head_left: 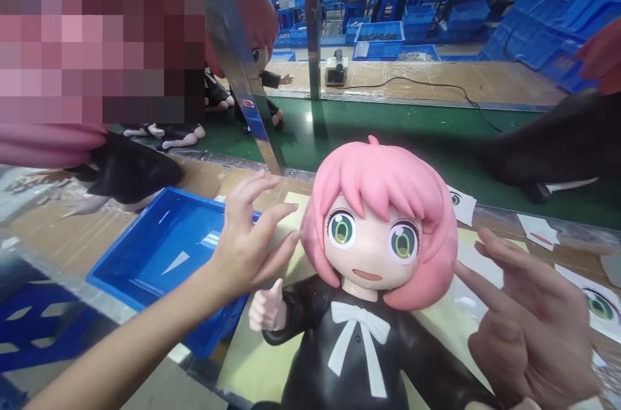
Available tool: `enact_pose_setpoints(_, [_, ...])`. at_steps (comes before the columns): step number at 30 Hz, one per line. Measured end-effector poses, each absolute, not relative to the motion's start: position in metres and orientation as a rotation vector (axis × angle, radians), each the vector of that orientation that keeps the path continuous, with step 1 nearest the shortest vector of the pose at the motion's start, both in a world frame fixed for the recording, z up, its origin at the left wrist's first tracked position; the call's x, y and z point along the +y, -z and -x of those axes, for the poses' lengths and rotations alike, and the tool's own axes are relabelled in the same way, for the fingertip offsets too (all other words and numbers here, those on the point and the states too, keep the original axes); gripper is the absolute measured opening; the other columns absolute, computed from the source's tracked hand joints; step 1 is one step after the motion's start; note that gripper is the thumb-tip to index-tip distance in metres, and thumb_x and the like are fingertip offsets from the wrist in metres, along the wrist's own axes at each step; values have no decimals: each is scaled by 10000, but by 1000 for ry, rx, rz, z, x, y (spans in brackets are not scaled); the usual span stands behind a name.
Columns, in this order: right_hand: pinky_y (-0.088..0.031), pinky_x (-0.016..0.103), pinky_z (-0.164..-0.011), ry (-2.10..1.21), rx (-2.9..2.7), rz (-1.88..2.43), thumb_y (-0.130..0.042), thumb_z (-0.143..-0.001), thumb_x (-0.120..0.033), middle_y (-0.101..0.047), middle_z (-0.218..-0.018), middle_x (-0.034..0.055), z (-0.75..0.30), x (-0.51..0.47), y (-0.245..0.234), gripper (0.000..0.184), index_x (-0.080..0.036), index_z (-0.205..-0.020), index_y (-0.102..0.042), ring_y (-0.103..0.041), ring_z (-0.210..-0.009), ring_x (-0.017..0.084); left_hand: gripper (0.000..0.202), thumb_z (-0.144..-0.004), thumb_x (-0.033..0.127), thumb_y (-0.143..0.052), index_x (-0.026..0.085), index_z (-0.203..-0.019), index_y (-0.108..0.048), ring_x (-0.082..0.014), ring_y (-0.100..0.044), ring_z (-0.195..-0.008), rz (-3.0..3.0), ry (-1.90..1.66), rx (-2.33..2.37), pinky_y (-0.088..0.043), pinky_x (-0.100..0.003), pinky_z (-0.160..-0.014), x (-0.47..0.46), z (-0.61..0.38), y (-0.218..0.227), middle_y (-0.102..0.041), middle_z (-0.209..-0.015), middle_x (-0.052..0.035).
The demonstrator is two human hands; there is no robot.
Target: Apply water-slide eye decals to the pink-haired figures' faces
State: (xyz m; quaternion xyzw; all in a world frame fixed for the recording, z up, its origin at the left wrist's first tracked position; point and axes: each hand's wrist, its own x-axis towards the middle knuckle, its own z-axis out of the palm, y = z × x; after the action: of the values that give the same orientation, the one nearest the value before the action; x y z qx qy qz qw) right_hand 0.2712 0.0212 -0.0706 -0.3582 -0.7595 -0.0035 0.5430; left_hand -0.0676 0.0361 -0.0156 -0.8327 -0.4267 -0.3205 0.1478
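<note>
A large figure with pink hair, green eyes, a black dress and a white bow lies face up in front of me on pale yellow sheets. My left hand is open, its bent fingers apart beside the hair's left edge; whether a fingertip touches it I cannot tell. On the other side my right hand reaches in with fingers apart and its index fingertip at the hair's right edge. Neither hand shows anything in its grasp. Printed paper pieces lie near my right hand, among them an eye print and a mouth print.
A blue bin holding a white scrap stands at left. Beyond a metal post, a green conveyor belt carries similar figures. A small device with a cable sits across the belt. Several people work among blue crates behind.
</note>
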Motion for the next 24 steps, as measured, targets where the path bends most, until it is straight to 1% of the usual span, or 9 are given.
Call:
enact_pose_setpoints(2, [-502, 612, -1099, 64, -1855, 862, -506, -975, -208, -526, -1542, 67, -267, 26, 65, 497, -333, -1447, -602, -569, -1343, 378, 223, -967, 163, -623, 185, -1188, -595, -364, -451, -1402, 2420, 914, -1380, -442, -619, -1159, 24, 70, 17, -460, -1383, -175])
enact_pose_setpoints(4, [-478, 588, -1124, 136, -1916, 863, -515, -1006, -272, -474, -1589, 72, -261, 31, 58, 478, -322, -1478, -572, -543, -1370, 378, 197, -969, 116, -625, 180, -1156, -623, -327, -458, -1386, 2403, 927, -1457, -452, -558, -1151, 15, 69, 19, -477, -1369, -162])
enact_pose_setpoints(6, [-477, 566, -1122, 175, -1958, 870, -514, -1029, -326, -438, -1608, 105, -255, 35, 53, 474, -295, -1501, -547, -523, -1389, 378, 186, -970, 83, -623, 182, -1126, -646, -294, -466, -1369, 2368, 949, -1502, -455, -505, -1138, 11, 67, 21, -497, -1355, -146])
enact_pose_setpoints(8, [-475, 573, -1114, 188, -2001, 880, -500, -1044, -376, -427, -1600, 150, -250, 38, 51, 488, -268, -1520, -527, -505, -1399, 390, 180, -975, 67, -612, 181, -1107, -657, -275, -475, -1351, 2347, 974, -1535, -452, -482, -1128, 9, 66, 22, -508, -1349, -141])
enact_pose_setpoints(10, [-475, 591, -1095, 189, -2035, 900, -491, -1049, -405, -432, -1577, 186, -247, 39, 51, 499, -251, -1522, -529, -498, -1394, 406, 172, -978, 65, -607, 175, -1101, -658, -271, -479, -1346, 2340, 1001, -1549, -446, -474, -1127, 8, 64, 21, -510, -1354, -143])
enact_pose_setpoints(12, [-475, 606, -1059, 193, -2047, 928, -495, -1048, -404, -434, -1562, 204, -247, 39, 51, 495, -257, -1519, -534, -498, -1379, 419, 186, -976, 56, -603, 172, -1112, -654, -274, -473, -1361, 2340, 1021, -1535, -438, -470, -1134, 8, 61, 19, -509, -1363, -145])
enact_pose_setpoints(18, [-483, 636, -996, 217, -2040, 969, -491, -1051, -405, -412, -1551, 231, -253, 36, 54, 515, -284, -1551, -483, -477, -1370, 440, 232, -948, 27, -618, 179, -1122, -644, -295, -458, -1391, 2362, 1052, -1495, -403, -510, -1173, 7, 50, 12, -516, -1361, -142])
enact_pose_setpoints(24, [-503, 659, -951, 231, -2068, 993, -485, -1050, -414, -437, -1506, 251, -255, 37, 52, 527, -283, -1560, -471, -489, -1346, 456, 242, -944, 22, -626, 182, -1124, -639, -285, -462, -1380, 2363, 1052, -1494, -396, -506, -1189, 5, 51, 12, -515, -1356, -136])
